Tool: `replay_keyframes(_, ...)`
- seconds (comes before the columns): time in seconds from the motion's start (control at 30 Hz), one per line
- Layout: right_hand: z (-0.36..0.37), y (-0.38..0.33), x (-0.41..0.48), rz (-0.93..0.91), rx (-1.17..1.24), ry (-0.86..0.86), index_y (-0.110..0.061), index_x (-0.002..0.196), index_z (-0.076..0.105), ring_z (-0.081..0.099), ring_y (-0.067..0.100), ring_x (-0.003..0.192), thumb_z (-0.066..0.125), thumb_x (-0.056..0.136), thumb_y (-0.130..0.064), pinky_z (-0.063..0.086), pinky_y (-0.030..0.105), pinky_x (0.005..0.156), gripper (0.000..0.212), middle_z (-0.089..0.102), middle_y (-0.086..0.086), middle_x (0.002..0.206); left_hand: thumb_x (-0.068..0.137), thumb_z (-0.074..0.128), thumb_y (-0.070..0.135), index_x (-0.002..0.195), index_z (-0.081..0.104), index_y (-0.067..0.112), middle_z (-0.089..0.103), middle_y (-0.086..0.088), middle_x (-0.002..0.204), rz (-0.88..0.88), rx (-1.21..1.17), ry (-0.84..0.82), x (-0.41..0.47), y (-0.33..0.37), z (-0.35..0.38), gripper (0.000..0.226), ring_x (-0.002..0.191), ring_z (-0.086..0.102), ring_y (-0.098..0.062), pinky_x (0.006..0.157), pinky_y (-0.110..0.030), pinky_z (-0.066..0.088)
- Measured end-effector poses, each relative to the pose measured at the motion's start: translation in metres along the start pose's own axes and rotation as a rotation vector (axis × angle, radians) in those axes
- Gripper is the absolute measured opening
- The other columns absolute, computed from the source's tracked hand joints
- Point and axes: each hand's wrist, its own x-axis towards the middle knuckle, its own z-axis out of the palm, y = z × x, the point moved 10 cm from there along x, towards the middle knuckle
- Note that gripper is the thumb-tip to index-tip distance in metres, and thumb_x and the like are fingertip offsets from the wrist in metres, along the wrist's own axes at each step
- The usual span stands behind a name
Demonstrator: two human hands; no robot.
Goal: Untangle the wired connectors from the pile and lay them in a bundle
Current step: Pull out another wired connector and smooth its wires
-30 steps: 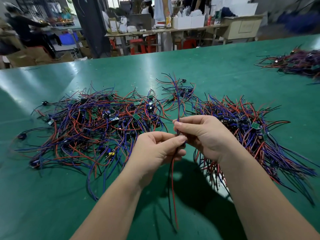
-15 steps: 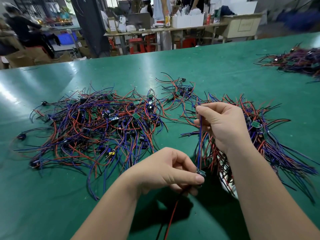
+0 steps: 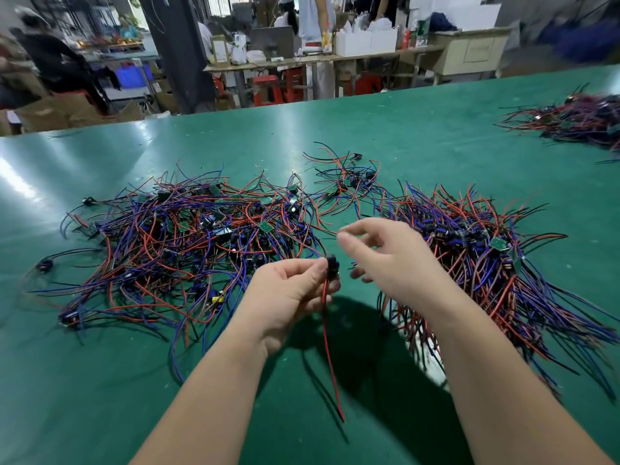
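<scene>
A tangled pile of red, blue and black wired connectors point(image 3: 188, 243) covers the left half of the green table point(image 3: 385, 129). A laid-out bundle point(image 3: 486, 263) with wires running the same way lies on the right. My left hand point(image 3: 288, 293) pinches one small black connector point(image 3: 332, 263) above the table between pile and bundle; its red and black wires point(image 3: 330, 357) hang down toward me. My right hand point(image 3: 392, 260) hovers just right of that connector with fingers spread and loosely curved, holding nothing, and partly hides the bundle's near end.
A small loose cluster of connectors point(image 3: 349, 182) lies behind my hands. Another heap of wires point(image 3: 577, 119) sits at the far right edge of the table. Beyond the table are workbenches, red stools and people.
My right hand let go of the blue wire it was pulling up and opened. My left hand rose from near the table with the connector still pinched.
</scene>
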Motion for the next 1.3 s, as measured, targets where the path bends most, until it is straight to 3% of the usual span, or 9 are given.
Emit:
replay_keyframes(0.2,-0.003,-0.021,-0.005,-0.150,0.008,0.044,-0.020,0.098,0.075,0.067,0.001,0.079,0.079,0.075,-0.024,0.054,0.030,0.081,0.023,0.073,-0.009,0.087,0.094,0.050,0.006,0.103,0.063,0.005,0.074,-0.006,0.083,0.106,-0.063,-0.063,-0.004,0.015,0.011,0.016,0.069,0.071,-0.017,0.056,-0.022,0.055)
replay_keyframes(0.37,-0.075,-0.031,-0.018,-0.278,-0.066,0.555,-0.018,0.107,0.070,0.067,0.008,0.070,0.076,0.079,-0.018,0.055,0.026,0.077,0.029,0.066,-0.010,0.080,0.096,0.049,0.005,0.104,0.065,0.012,0.075,-0.006,0.093,0.249,-0.026,-0.064,-0.015,0.042,0.011,0.019,0.073,0.072,-0.017,0.056,-0.021,0.055)
replay_keyframes(0.47,-0.117,-0.009,-0.022,-0.137,-0.174,0.742,-0.014,0.097,0.070,0.067,0.013,0.073,0.073,0.079,-0.025,0.053,0.029,0.081,0.021,0.068,-0.004,0.080,0.095,0.050,0.001,0.095,0.068,0.019,0.075,0.002,0.083,0.458,0.290,0.178,-0.024,0.064,-0.011,0.026,0.072,0.071,-0.011,0.059,-0.022,0.055)
replay_keyframes(0.57,-0.135,0.028,-0.016,0.103,-0.323,0.698,-0.008,0.094,0.073,0.068,0.027,0.086,0.070,0.081,-0.024,0.047,0.032,0.084,0.020,0.073,0.012,0.089,0.090,0.055,0.006,0.101,0.068,0.025,0.071,0.010,0.093,0.648,0.895,0.486,-0.038,0.090,-0.029,0.025,0.083,0.065,-0.005,0.078,-0.019,0.049)
replay_keyframes(0.7,-0.142,0.046,-0.014,0.214,-0.324,0.680,-0.007,0.094,0.072,0.065,0.030,0.090,0.074,0.077,-0.021,0.045,0.034,0.090,0.022,0.072,0.015,0.092,0.091,0.054,0.027,0.133,0.047,0.021,0.046,-0.010,0.137,0.247,1.415,0.672,-0.023,0.071,-0.068,0.044,0.124,0.041,-0.033,0.102,-0.044,0.034)
replay_keyframes(0.83,-0.155,0.043,-0.023,0.207,-0.256,0.817,-0.018,0.077,0.063,0.063,0.032,0.080,0.075,0.071,-0.032,0.049,0.041,0.079,0.020,0.065,0.009,0.077,0.089,0.053,0.047,0.132,0.039,0.016,0.038,-0.018,0.140,-0.099,1.505,0.647,-0.017,0.048,-0.094,0.054,0.129,0.032,-0.038,0.106,-0.047,0.027)
replay_keyframes(1.0,-0.146,0.063,-0.018,0.335,-0.302,0.660,-0.009,0.089,0.074,0.066,0.036,0.085,0.065,0.074,-0.017,0.053,0.047,0.085,0.018,0.071,0.017,0.086,0.089,0.048,0.055,0.120,0.050,0.016,0.050,-0.015,0.128,-0.168,1.566,0.617,-0.014,0.045,-0.099,0.050,0.121,0.041,-0.037,0.100,-0.044,0.034)
replay_keyframes(1.13,-0.135,0.065,-0.017,0.407,-0.376,0.580,-0.007,0.101,0.073,0.063,0.039,0.095,0.060,0.072,0.002,0.051,0.045,0.089,0.033,0.070,0.021,0.099,0.092,0.048,0.035,0.122,0.055,0.018,0.050,-0.014,0.127,-0.140,1.539,0.631,-0.013,0.049,-0.108,0.035,0.117,0.043,-0.035,0.097,-0.042,0.037)
replay_keyframes(1.3,-0.129,0.043,-0.014,0.297,-0.412,0.605,-0.007,0.110,0.070,0.060,0.040,0.102,0.058,0.075,-0.003,0.048,0.045,0.094,0.037,0.068,0.021,0.107,0.089,0.051,0.035,0.112,0.064,0.030,0.055,-0.007,0.118,-0.129,1.503,0.742,-0.016,0.060,-0.126,0.026,0.115,0.045,-0.031,0.097,-0.042,0.030)
